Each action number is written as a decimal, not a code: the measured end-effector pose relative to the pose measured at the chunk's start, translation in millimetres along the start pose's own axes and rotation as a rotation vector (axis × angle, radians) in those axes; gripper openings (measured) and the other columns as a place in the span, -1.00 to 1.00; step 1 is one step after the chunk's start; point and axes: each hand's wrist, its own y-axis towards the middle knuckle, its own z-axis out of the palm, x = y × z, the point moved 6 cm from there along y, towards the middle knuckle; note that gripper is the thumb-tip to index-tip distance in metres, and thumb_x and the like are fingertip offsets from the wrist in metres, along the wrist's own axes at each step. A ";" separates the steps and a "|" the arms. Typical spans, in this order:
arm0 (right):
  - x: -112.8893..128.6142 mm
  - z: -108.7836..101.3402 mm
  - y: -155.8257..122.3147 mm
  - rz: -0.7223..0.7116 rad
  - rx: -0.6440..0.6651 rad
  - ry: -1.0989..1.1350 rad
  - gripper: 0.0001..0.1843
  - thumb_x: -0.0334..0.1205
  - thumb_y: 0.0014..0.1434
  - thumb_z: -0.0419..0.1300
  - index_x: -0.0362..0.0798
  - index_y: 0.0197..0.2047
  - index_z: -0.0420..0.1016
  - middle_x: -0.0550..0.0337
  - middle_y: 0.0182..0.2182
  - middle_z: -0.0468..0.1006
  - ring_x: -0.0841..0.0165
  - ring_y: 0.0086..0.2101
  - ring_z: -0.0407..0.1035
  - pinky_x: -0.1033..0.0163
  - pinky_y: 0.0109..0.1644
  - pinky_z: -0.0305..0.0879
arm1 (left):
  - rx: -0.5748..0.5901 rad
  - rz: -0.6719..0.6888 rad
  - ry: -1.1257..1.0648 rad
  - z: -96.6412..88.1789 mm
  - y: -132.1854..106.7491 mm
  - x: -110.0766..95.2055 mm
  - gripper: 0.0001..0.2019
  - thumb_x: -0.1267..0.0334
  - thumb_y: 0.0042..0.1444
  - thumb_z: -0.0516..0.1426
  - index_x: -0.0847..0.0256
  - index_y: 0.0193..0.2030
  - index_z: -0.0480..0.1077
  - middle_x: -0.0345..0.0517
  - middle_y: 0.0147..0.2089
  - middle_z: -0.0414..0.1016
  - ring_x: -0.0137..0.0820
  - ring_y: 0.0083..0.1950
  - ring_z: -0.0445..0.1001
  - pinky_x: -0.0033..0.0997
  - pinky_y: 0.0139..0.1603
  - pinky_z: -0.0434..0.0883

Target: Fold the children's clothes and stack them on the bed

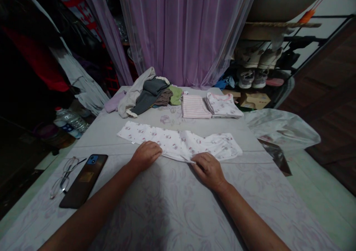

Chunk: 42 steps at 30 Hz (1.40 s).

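A white garment with small pink prints [180, 143] lies stretched out left to right on the cloth-covered table [172, 206]. My left hand [146, 154] rests on its near edge left of centre, fingers curled down onto the fabric. My right hand [208, 169] sits at the near edge right of centre, fingers closed in a pinch on the hem.
Behind the garment sit two folded pieces, a striped one [194, 107] and a printed one [224, 106], and a heap of unfolded clothes [147, 93]. A phone [85, 180] and glasses [62, 176] lie at the left. A water bottle [69, 121] stands off the left edge. A purple curtain [183, 32] hangs behind.
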 end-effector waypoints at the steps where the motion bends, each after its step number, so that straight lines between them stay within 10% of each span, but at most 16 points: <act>1: 0.4 -0.2 -0.9 0.002 -0.007 0.001 -0.88 -0.26 0.25 0.15 0.00 -0.22 0.52 0.08 -0.33 0.58 0.26 -0.28 0.44 0.15 -0.17 0.35 | 0.003 -0.002 0.001 0.7 0.2 -0.3 -0.83 0.27 0.23 0.05 0.09 -0.24 0.49 -0.12 -0.20 0.56 -0.31 -0.11 0.46 -0.28 -0.07 0.31; 15: -0.6 0.3 -5.3 0.022 -0.055 0.032 -0.88 -0.23 0.27 0.13 0.01 -0.22 0.51 0.09 -0.36 0.59 0.26 -0.31 0.46 0.16 -0.21 0.37 | 0.040 0.044 0.007 10.3 19.9 -38.2 -0.79 0.21 0.28 0.03 0.08 -0.20 0.50 -0.10 -0.19 0.52 -0.32 -0.14 0.43 -0.28 -0.06 0.30; 42: 6.1 5.6 -5.4 0.019 0.067 0.067 -0.91 -0.39 0.08 0.10 0.00 -0.37 0.29 0.14 -0.40 0.50 0.30 -0.33 0.36 0.20 -0.20 0.20 | 0.049 -0.042 -0.197 14.8 7.8 -29.5 -0.91 0.26 0.22 0.05 0.14 -0.30 0.35 -0.13 -0.12 0.52 -0.30 -0.04 0.41 -0.29 0.00 0.29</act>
